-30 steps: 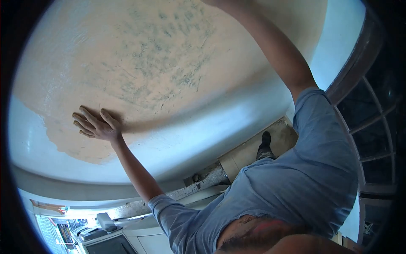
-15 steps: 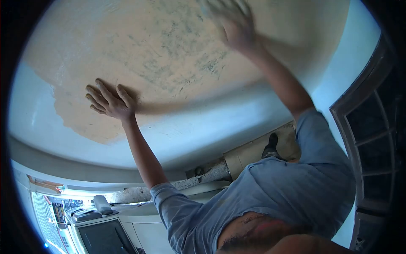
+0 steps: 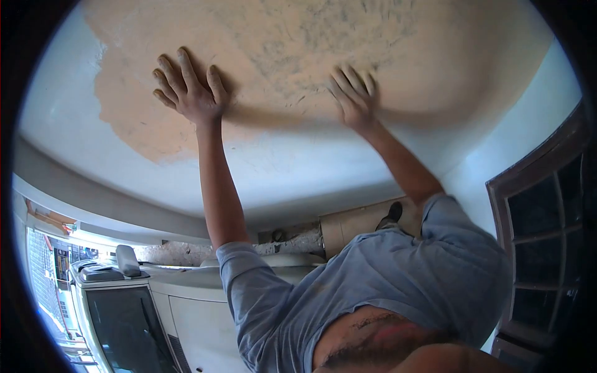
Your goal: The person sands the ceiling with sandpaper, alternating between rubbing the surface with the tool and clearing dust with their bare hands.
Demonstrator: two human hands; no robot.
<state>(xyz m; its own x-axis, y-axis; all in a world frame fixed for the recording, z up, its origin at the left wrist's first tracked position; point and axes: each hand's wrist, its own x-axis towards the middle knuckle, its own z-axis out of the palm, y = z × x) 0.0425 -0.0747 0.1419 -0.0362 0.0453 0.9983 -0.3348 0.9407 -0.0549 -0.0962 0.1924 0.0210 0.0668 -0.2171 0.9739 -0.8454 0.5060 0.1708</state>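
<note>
A wall (image 3: 261,165) painted pale white-blue fills the upper view. A broad tan patch (image 3: 273,37) covers much of it, with dark greenish smudges and scratches. My left hand (image 3: 196,93) rests palm-down on the left part of this patch, fingers spread, and dusty tan residue coats the fingertips. Farther right, my right hand (image 3: 354,99) lies against the patch below the dark smudges. Its fingers are stretched out and slightly blurred. Neither hand visibly holds anything; what may lie beneath the palms is hidden.
At lower left stands a white vehicle (image 3: 193,317) with a dark window and a side mirror (image 3: 128,261). A brown-framed paned window or door (image 3: 497,205) is on the right. My shoe (image 3: 393,212) shows on the tiled floor (image 3: 348,230) near rubble.
My right hand has swept down the wall from the top of the view. My left hand stays spread on the patch, appearing higher as the camera view shifts.
</note>
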